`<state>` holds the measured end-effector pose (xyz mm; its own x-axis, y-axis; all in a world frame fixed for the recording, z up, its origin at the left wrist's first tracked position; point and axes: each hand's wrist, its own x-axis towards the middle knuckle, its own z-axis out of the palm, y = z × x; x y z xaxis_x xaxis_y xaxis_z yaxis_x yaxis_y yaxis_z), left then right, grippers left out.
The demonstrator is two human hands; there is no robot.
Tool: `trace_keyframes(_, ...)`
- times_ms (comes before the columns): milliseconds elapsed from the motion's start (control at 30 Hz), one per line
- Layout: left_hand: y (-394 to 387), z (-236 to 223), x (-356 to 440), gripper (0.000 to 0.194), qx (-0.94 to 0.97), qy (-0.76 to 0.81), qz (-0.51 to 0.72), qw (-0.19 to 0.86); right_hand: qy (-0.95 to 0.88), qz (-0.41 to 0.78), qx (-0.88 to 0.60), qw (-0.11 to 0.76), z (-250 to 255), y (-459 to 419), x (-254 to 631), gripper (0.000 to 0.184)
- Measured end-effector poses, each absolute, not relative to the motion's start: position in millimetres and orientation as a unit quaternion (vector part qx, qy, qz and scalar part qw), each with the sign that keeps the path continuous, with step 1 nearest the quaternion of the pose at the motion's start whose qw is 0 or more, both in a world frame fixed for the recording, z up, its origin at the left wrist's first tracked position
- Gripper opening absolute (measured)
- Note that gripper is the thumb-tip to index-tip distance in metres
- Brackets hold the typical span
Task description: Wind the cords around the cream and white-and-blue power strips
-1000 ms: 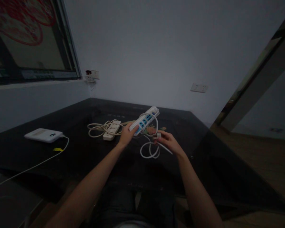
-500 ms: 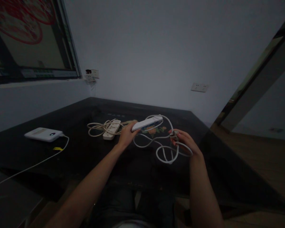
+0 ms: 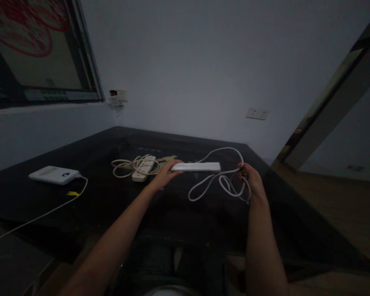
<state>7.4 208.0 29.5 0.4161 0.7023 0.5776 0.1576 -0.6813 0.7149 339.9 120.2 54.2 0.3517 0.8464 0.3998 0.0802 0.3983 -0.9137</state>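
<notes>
My left hand [image 3: 166, 173] grips one end of a white power strip [image 3: 197, 166], held up off the table with a narrow side toward me. From it a white cable [image 3: 226, 149] arcs over to my right hand [image 3: 251, 177], whose fingers are closed around the cord near its plug end. The plug is mostly hidden by the fingers. Loose loops of the cable hang between my two hands. Just left of my left hand, a second power strip [image 3: 144, 168] lies on the table, its own cream cord [image 3: 120, 168] coiled over it.
On the left of the dark table [image 3: 185, 218] lies a white power bank [image 3: 54, 175], a thin cable [image 3: 49, 212] trailing off the edge. A yellow tag [image 3: 73, 193] is beside it. Wall sockets [image 3: 257, 113] are fixed behind the table, below and beside a window [image 3: 43, 49].
The power strip in my left hand has turned to lie level, its narrow side toward me. My right hand has moved slightly right, drawing the cable loops with it.
</notes>
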Motion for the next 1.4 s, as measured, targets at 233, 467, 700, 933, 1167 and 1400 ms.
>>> trace_keyframes(233,208,35,4,0.035,0.708,0.285,0.52,0.384,-0.447,0.252,-0.469,0.719,43,134,340,0.031)
trace_keyframes(467,203,34,13,0.043,0.631,0.276,0.543,0.48,-0.463,0.246,-0.485,0.7,41,139,320,0.026)
trace_keyframes(700,204,37,9,0.041,0.616,0.306,0.524,0.501,-0.476,0.217,-0.494,0.695,42,138,314,0.025)
trace_keyframes(933,199,36,11,0.035,0.69,0.319,0.443,0.475,-0.508,0.179,-0.487,0.687,45,134,306,0.028)
trace_keyframes(1167,195,41,12,0.033,0.77,0.327,0.4,0.374,-0.551,0.129,-0.487,0.665,48,128,288,0.023)
trace_keyframes(1400,186,44,14,0.031,0.82,0.332,0.359,0.298,-0.576,0.098,-0.481,0.654,46,127,278,0.022)
